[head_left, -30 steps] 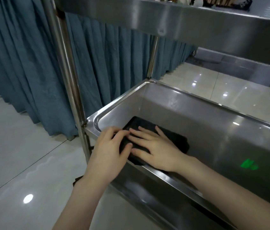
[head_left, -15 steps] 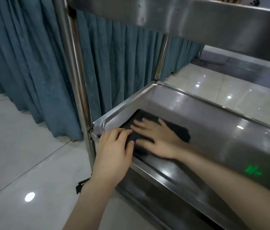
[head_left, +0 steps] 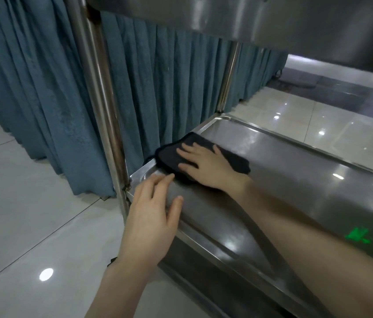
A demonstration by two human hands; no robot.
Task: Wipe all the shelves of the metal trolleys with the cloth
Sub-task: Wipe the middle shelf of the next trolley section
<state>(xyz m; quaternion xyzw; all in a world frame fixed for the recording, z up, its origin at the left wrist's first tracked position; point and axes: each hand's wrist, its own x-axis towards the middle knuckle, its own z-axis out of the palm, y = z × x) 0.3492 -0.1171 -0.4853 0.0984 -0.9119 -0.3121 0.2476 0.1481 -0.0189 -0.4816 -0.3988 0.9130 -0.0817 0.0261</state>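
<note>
The right hand (head_left: 208, 167) presses the black cloth (head_left: 167, 157), fingers spread flat, at the left edge of the shelf (head_left: 295, 177). The left hand (head_left: 151, 216) rests straight-fingered on its near-left corner.

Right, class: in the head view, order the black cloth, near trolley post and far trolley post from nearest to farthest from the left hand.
1. Near post, just left of the left hand, and black cloth, just ahead of it: too close to call.
2. Far post, back corner.
</note>
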